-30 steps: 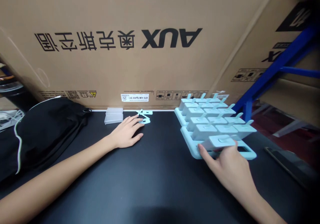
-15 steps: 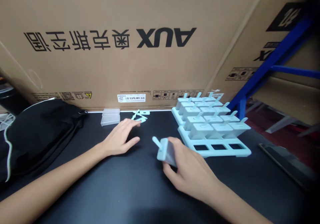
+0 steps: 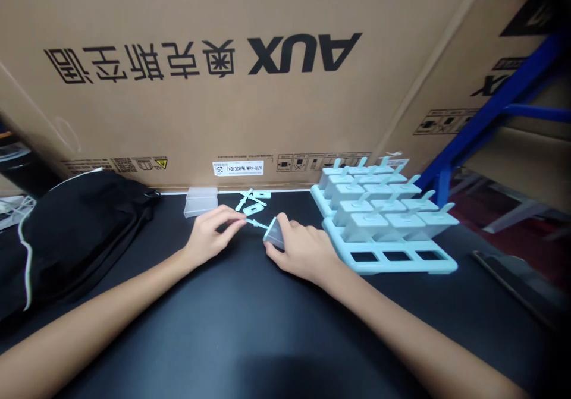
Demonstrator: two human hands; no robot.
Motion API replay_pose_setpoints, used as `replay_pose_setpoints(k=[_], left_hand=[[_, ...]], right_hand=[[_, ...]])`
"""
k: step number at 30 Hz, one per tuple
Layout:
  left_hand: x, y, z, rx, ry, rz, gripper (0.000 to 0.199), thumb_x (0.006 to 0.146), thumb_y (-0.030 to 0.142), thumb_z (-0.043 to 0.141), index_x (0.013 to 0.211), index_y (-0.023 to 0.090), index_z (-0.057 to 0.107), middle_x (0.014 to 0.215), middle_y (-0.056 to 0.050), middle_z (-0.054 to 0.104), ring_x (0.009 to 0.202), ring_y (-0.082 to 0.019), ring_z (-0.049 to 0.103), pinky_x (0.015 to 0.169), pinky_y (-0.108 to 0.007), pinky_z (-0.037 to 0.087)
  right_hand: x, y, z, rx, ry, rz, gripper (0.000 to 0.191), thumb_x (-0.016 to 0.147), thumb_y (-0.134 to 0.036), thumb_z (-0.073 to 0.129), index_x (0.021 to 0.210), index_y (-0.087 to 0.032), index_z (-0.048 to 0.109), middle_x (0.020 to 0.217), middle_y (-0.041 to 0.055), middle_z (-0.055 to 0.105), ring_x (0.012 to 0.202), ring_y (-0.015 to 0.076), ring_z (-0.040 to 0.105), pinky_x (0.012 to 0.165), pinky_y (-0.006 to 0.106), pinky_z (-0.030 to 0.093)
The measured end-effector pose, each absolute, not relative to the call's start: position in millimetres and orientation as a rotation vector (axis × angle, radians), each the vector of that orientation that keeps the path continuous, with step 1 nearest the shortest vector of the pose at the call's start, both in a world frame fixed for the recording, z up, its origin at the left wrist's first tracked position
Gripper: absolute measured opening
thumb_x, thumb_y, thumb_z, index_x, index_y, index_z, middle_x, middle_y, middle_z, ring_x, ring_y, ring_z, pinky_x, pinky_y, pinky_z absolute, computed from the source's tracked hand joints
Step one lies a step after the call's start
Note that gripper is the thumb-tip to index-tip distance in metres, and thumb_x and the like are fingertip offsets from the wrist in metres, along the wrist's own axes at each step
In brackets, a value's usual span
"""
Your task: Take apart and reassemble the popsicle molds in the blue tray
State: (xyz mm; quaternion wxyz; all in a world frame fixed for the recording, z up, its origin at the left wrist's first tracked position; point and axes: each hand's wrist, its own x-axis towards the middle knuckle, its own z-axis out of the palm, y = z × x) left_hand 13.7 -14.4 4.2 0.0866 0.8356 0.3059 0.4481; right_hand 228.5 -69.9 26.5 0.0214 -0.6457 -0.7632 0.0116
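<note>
My right hand (image 3: 307, 250) is wrapped round a clear popsicle mold (image 3: 276, 235) with a light blue lid, tipped so that the lid faces left. A light blue popsicle stick (image 3: 256, 223) reaches from that lid, with much of its length outside. My left hand (image 3: 212, 232) pinches the stick's outer end between thumb and fingers. Just beyond lie loose popsicle sticks (image 3: 245, 199) and light blue lids (image 3: 253, 210). To the right, several lidded molds with sticks (image 3: 366, 228) stand in light blue racks (image 3: 366, 266); the nearest row has bare slots.
Two clear molds without lids (image 3: 200, 206) lie near the back edge. A black cloth bag (image 3: 89, 232) is on the left, and a dark flat phone-like object (image 3: 513, 283) on the right. Large cartons (image 3: 178, 119) stand behind the black table (image 3: 200, 339), with a blue metal frame (image 3: 491, 122) at right.
My right hand has moved left with the mold and turned it on its side. The left hand has closed on the stick, which now sticks further out of the lid.
</note>
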Motion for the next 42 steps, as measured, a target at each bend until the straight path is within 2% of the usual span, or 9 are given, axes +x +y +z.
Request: replay_pose_setpoints(k=[3,7,13,16,20,22,30,35,42], left_hand=[[12,-10,7,2.463,0.958,1.588,0.012,0.089,0.029,0.062,0.089,0.02,0.07,0.084,-0.004,0.072,0.077,-0.016,0.067,0.074,-0.033,0.056],[17,-2,1,2.522,0.993,1.596,0.011,0.091,0.026,0.06,0.094,0.021,0.069,0.087,-0.003,0.072,0.08,-0.016,0.066,0.077,-0.033,0.056],[23,6,-9,2.738,1.277,1.129,0.026,0.095,0.025,0.049,0.116,0.021,0.064,0.106,-0.007,0.066,0.097,-0.022,0.06,0.082,-0.038,0.053],[24,-2,-2,2.806,1.357,0.978,0.031,0.095,0.029,0.046,0.122,0.021,0.059,0.11,-0.009,0.063,0.103,-0.026,0.056,0.087,-0.044,0.049],[27,-16,7,2.906,1.046,0.823,0.032,0.096,0.035,0.045,0.121,0.018,0.055,0.112,-0.01,0.06,0.103,-0.025,0.055,0.091,-0.042,0.048],[28,-20,8,2.946,0.899,0.745,0.034,0.095,0.038,0.047,0.122,0.019,0.055,0.112,-0.01,0.059,0.103,-0.023,0.055,0.091,-0.039,0.048],[27,-15,2,2.93,0.891,0.615,0.019,0.094,0.031,0.048,0.098,0.021,0.064,0.103,-0.005,0.061,0.096,-0.02,0.057,0.088,-0.035,0.049],[25,-13,0,2.855,0.988,0.637,0.016,0.094,0.03,0.05,0.1,0.02,0.06,0.1,-0.005,0.061,0.096,-0.02,0.055,0.081,-0.032,0.051],[25,-12,-1,2.877,1.072,0.639,0.019,0.093,0.026,0.05,0.107,0.022,0.062,0.106,-0.005,0.062,0.099,-0.021,0.055,0.085,-0.036,0.051]], right_hand=[[230,-75,28,-2.01,-2.355,0.016,0.044,0.089,-0.055,0.037,0.114,-0.019,0.044,0.093,0.0093,0.063,0.079,0.0263,0.064,0.063,0.032,0.038],[230,-79,26,-1.999,-2.398,-0.016,0.044,0.09,-0.055,0.035,0.114,-0.019,0.045,0.092,0.0094,0.063,0.078,0.0249,0.064,0.063,0.031,0.038],[229,-74,21,-1.984,-2.393,-0.057,0.043,0.091,-0.056,0.036,0.113,-0.021,0.047,0.091,0.0086,0.065,0.075,0.025,0.065,0.062,0.031,0.039],[228,-71,19,-2.009,-2.372,-0.054,0.052,0.091,-0.063,0.032,0.119,-0.022,0.048,0.093,0.01,0.066,0.079,0.0271,0.066,0.063,0.032,0.041],[228,-67,18,-2.014,-2.346,-0.024,0.069,0.091,-0.068,0.027,0.145,-0.025,0.03,0.104,0.0126,0.067,0.087,0.0308,0.066,0.068,0.035,0.043],[228,-67,18,-2.04,-2.316,0.031,0.073,0.09,-0.067,0.029,0.148,-0.021,0.026,0.106,0.0139,0.067,0.088,0.0318,0.066,0.069,0.037,0.043],[230,-72,20,-2.033,-2.285,0.075,0.059,0.088,-0.064,0.037,0.124,-0.018,0.044,0.106,0.0126,0.066,0.088,0.0306,0.066,0.066,0.035,0.043],[235,-75,23,-1.986,-2.322,0.116,0.048,0.089,-0.064,0.037,0.105,-0.02,0.049,0.101,0.0097,0.066,0.087,0.0292,0.066,0.063,0.033,0.042],[239,-78,23,-1.925,-2.342,0.148,0.046,0.088,-0.062,0.041,0.107,-0.021,0.049,0.104,0.0088,0.065,0.089,0.0303,0.065,0.063,0.034,0.04]])
